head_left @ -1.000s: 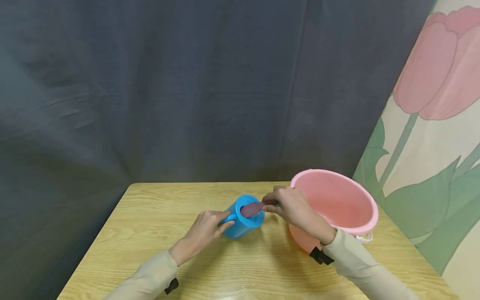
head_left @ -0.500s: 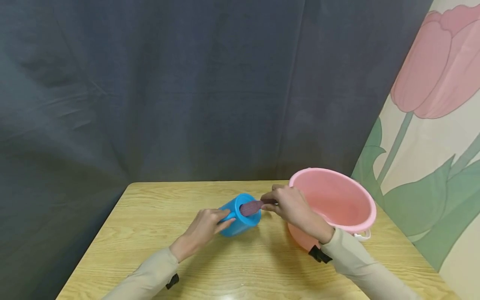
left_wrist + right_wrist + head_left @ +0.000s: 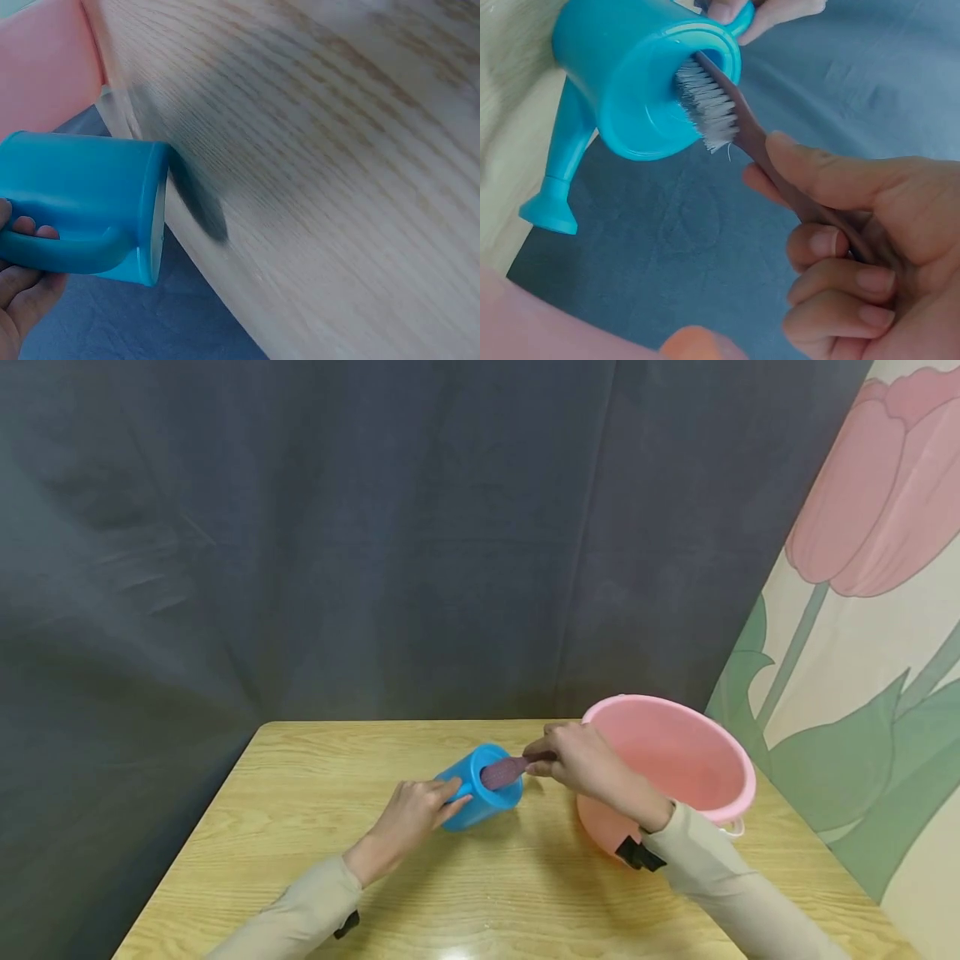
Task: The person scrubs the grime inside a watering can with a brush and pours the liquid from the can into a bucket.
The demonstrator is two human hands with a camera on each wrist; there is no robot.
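left hand (image 3: 408,818) grips handle (image 3: 82,254) of blue watering can (image 3: 478,813) | right hand (image 3: 588,764) curls round brush (image 3: 503,773) poking into can

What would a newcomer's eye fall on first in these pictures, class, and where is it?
Probably the bright blue watering can near the middle of the head view, held tilted by its handle in the left hand, while the right hand holds a brush in its opening. Next, perhaps, the big pink bucket to its right, and the painted tulip at the upper right.
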